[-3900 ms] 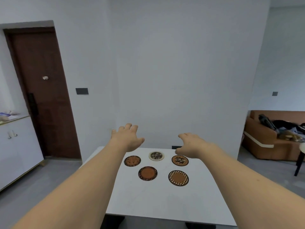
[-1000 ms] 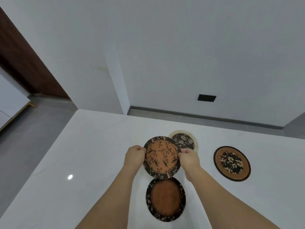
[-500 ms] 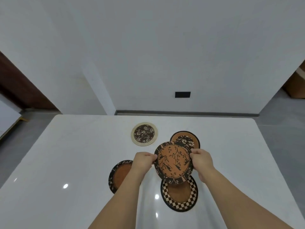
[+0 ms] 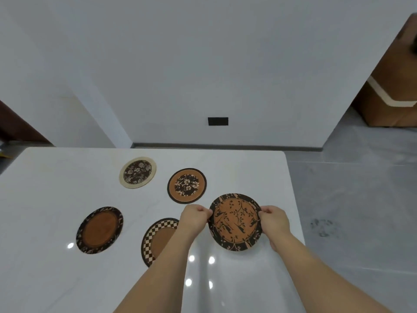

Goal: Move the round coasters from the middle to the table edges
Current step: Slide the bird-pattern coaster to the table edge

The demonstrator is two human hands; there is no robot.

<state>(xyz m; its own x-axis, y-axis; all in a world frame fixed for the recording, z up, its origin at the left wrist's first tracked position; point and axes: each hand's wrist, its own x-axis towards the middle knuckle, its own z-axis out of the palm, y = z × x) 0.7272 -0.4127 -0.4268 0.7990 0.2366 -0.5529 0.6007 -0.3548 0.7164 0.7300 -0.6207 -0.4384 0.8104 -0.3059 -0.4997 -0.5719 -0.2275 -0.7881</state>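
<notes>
As both hands [image 4: 196, 219] pinch it, round branch-patterned coaster [image 4: 235, 222] tilts

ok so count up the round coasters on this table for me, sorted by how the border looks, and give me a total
Dark border: 3, the held branch-pattern coaster, the dark-flower-centre one, the plain brown-centre one
Cream border: 1
Checkered border: 1
Total: 5

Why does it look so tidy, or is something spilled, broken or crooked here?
Nothing stands out. Four round coasters lie flat and apart on the white table, with no spills or damage visible. The fifth, the branch-patterned coaster, is pinched at its rim between the left hand and right hand, near the table's right edge.
</notes>
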